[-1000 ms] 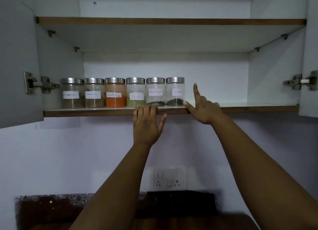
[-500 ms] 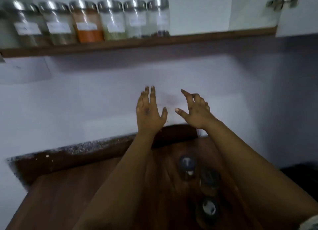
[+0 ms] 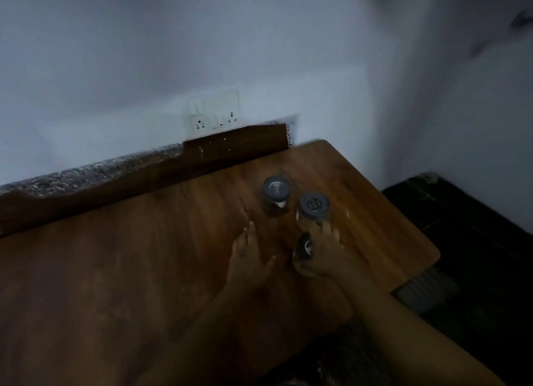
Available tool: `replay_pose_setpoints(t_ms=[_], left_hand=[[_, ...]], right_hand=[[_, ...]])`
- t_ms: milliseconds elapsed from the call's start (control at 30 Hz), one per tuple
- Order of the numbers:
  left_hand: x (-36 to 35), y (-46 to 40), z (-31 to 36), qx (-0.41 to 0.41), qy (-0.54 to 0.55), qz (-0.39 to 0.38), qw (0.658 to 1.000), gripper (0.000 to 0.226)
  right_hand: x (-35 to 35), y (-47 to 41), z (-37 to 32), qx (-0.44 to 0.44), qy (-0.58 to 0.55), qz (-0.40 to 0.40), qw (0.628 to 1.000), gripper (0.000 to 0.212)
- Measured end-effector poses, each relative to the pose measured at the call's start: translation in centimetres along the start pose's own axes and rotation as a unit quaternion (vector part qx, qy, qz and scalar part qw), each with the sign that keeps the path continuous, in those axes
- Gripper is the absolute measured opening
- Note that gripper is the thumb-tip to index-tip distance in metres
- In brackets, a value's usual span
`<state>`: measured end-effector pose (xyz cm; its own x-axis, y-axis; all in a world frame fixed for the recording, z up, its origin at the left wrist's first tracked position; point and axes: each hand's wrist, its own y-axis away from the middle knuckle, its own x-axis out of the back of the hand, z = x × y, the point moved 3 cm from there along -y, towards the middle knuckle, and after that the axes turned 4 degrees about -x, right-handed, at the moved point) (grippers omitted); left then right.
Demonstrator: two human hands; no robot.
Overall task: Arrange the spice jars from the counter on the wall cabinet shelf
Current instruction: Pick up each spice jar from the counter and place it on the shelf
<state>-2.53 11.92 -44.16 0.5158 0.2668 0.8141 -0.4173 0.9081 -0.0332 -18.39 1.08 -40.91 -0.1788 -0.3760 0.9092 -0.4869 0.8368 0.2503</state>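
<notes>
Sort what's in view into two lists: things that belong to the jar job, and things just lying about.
Job:
- far jar
- middle jar
- near jar, under the right hand
- left hand
- wooden counter

Lying about:
- wall socket panel
- speckled stone ledge

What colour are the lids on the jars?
Grey lids, seen best in the head view.

Home kitchen corner, wooden counter (image 3: 115, 270) against a painted white wall (image 3: 173, 53), speckled stone backsplash strip (image 3: 86, 170) at ten o'clock, switch and socket plate (image 3: 214, 113) at twelve, lidded spice jars (image 3: 276, 196) at one o'clock
</notes>
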Motion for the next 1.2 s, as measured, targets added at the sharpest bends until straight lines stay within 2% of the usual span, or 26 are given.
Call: replay_pose_setpoints(t_ms=[133, 300, 433, 500, 633, 733, 800, 867, 900, 967, 1033, 1100, 1200], left_hand=[[-2.0, 1.6, 0.1, -0.008, 0.018, -0.052, 0.998, 0.096], [-2.4, 3.0, -1.0, -0.016, 0.083, -0.091, 0.992, 0.095], [-0.5, 2.3, -0.4, -0.016, 0.149, -0.116, 0.982, 0.120], [1.0, 1.9, 0.4, -0.008, 0.245, -0.112, 0.963, 0.122], [3.6, 1.0, 1.2, -0.011, 0.358, -0.071, 0.931, 0.082], [5.0, 0.4, 2.2, 0.018, 0.493, -0.057, 0.868, 0.074], [5.9, 0.1, 2.9, 0.018, 0.534, -0.047, 0.844, 0.076], [6.9, -0.2, 3.5, 0.010, 0.507, -0.023, 0.862, 0.086], [7.4, -0.2, 3.6, -0.004, 0.470, -0.002, 0.883, 0.095], [8.3, -0.4, 3.6, -0.047, 0.355, 0.048, 0.932, 0.104], [9.0, -0.7, 3.7, -0.093, 0.260, 0.094, 0.957, 0.091], [9.8, -0.8, 3.7, -0.099, 0.252, 0.102, 0.957, 0.082], [10.7, -1.4, 2.9, -0.084, 0.362, 0.034, 0.928, 0.070]], right_hand=[[-3.1, -0.4, 0.8, -0.021, -0.012, -0.023, 0.999, 0.087], [-1.7, -0.7, 1.3, -0.041, -0.019, -0.041, 0.998, 0.086], [0.8, -0.6, 0.4, -0.001, -0.151, -0.058, 0.987, 0.084], [3.1, -0.3, -1.3, 0.030, -0.255, -0.110, 0.960, 0.071], [6.9, -0.1, -4.1, 0.051, -0.313, -0.157, 0.935, 0.063], [8.4, 0.0, -5.3, 0.055, -0.393, -0.173, 0.901, 0.061], [8.9, 0.1, -6.1, 0.061, -0.477, -0.183, 0.858, 0.057], [9.2, -0.2, -7.0, 0.053, -0.531, -0.170, 0.829, 0.051], [9.4, -0.4, -7.5, 0.047, -0.543, -0.154, 0.824, 0.050], [9.6, -1.1, -8.4, 0.033, -0.527, -0.096, 0.844, 0.055], [9.9, -1.9, -8.9, 0.022, -0.489, -0.069, 0.870, 0.060], [10.4, -2.3, -9.5, 0.041, -0.479, -0.108, 0.870, 0.064], [11.4, -2.9, -10.0, 0.062, -0.499, -0.165, 0.848, 0.065]])
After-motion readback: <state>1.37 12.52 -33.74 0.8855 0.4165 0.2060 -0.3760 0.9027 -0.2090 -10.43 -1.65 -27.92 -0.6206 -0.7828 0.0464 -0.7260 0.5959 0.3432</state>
